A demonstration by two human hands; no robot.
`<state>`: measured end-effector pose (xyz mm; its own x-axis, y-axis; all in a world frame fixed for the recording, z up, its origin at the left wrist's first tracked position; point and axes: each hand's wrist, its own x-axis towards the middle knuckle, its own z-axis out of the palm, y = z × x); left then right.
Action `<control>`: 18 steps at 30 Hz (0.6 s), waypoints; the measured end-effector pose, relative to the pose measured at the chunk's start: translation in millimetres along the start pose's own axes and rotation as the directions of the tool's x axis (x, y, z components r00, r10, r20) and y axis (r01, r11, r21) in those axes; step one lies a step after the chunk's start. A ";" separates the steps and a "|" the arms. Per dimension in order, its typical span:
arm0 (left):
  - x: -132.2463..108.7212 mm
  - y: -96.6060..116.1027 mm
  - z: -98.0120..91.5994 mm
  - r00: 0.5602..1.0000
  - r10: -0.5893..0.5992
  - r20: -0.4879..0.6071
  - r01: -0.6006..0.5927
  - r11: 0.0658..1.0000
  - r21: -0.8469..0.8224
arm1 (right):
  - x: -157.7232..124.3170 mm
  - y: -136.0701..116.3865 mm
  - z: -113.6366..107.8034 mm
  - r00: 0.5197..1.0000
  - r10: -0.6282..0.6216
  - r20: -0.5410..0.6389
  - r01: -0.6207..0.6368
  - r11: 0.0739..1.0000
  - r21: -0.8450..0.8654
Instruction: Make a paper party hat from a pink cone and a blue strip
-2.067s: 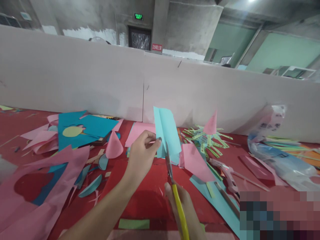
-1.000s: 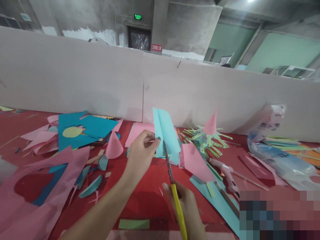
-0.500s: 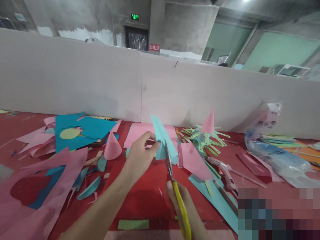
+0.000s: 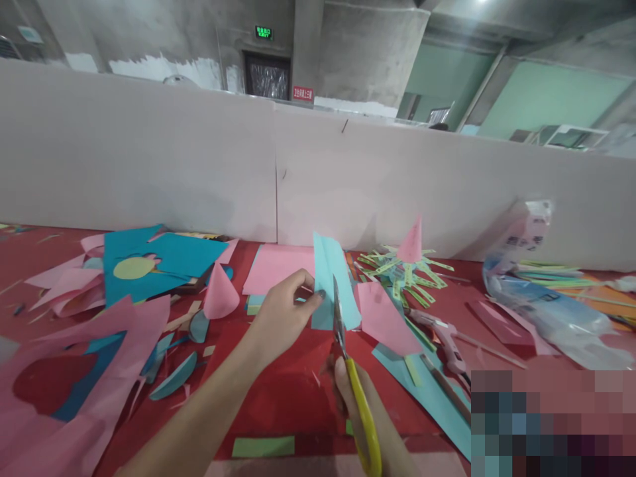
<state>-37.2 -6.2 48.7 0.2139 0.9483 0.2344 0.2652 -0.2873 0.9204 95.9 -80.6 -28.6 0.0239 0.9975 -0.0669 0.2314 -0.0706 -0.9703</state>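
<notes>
A light blue sheet of paper is pinched at its left side between the thumb and fingers of my left hand. It stands up above the table and has a crease down it. My right hand grips a pair of scissors by yellow handles, partly hidden behind them. The metal blades point up and away, against the lower right part of the blue paper. Behind the paper lies a pink sheet, and to its right another pink piece.
Pink paper cones stand left and right, the right one among green strips. A pink glue gun and plastic bag lie at right. Paper scraps cover the left. A white partition bounds the back.
The light blue paper has turned so that more of its face shows, and its lower edge sits slightly lower. Both hands keep their holds. The view has shifted slightly.
</notes>
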 end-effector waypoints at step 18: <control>-1.7 -0.4 3.5 1.000 -0.022 -0.001 0.022 1.000 -0.006 | -0.9 -11.4 1.9 0.998 0.012 -0.061 -0.013 1.000 -0.012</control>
<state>-34.4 -8.2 46.8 0.2065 0.9547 0.2142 0.2645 -0.2653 0.9272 91.4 -80.6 -18.0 0.0864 0.9942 -0.0644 0.2423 -0.0837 -0.9666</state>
